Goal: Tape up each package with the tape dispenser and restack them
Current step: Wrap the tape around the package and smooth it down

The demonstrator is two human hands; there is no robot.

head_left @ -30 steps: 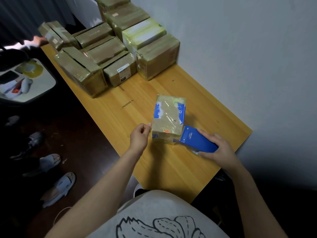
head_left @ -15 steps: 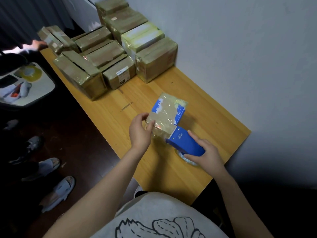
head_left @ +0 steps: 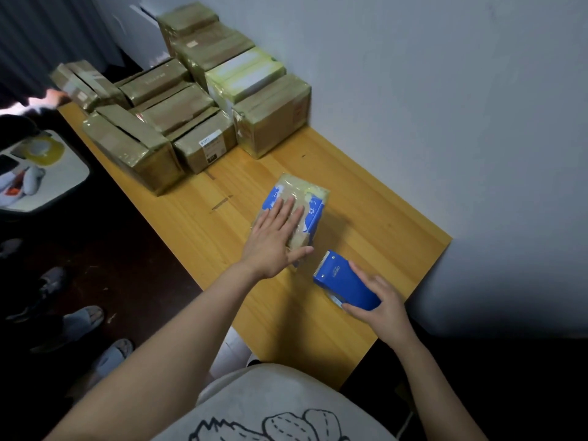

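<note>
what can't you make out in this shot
Head view only:
Top seam of the package: covered by the flat left hand.
Remaining tape: hidden inside the tape dispenser under the right hand.
The label on a stacked box: too small to read.
The far-left boxes: blurred.

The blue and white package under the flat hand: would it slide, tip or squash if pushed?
The package lies flat on the table, so tipping seems unlikely. Its glossy tape wrap probably slides easily. The left hand presses it without visible denting, so likely fairly firm.
</note>
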